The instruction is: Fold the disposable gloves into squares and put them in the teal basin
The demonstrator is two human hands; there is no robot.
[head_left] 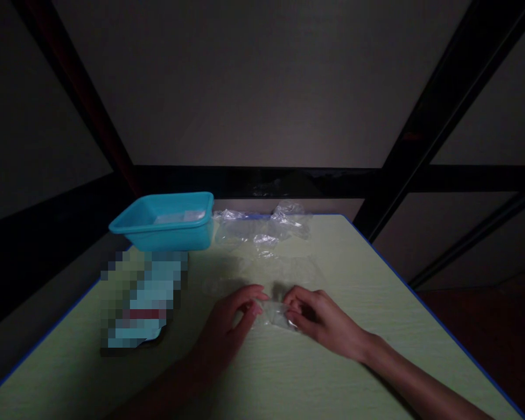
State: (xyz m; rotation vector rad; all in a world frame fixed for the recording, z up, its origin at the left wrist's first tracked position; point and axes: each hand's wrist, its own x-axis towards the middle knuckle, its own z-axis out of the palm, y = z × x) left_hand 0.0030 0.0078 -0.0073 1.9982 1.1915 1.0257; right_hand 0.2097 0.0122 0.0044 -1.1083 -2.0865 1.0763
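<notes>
Between my two hands, just above the table, is a small clear plastic bag [272, 314]. My left hand [236, 318] pinches its left end between thumb and fingers. On the other side, my right hand [312, 315] grips the right end, with its fingers curled. What lies inside the bag, if anything, I cannot make out. Beyond my hands, a flat sheet of clear plastic [284, 268] lies on the table, and more crumpled clear plastic [291, 219] is heaped at the far edge.
A blue plastic basket [170, 236] with pale flat pieces inside stands at the back left. In front of it lies a light blue item [151, 291], blurred out by pixels. The pale table [376, 338] has a blue edge and meets a dark-framed wall at the back.
</notes>
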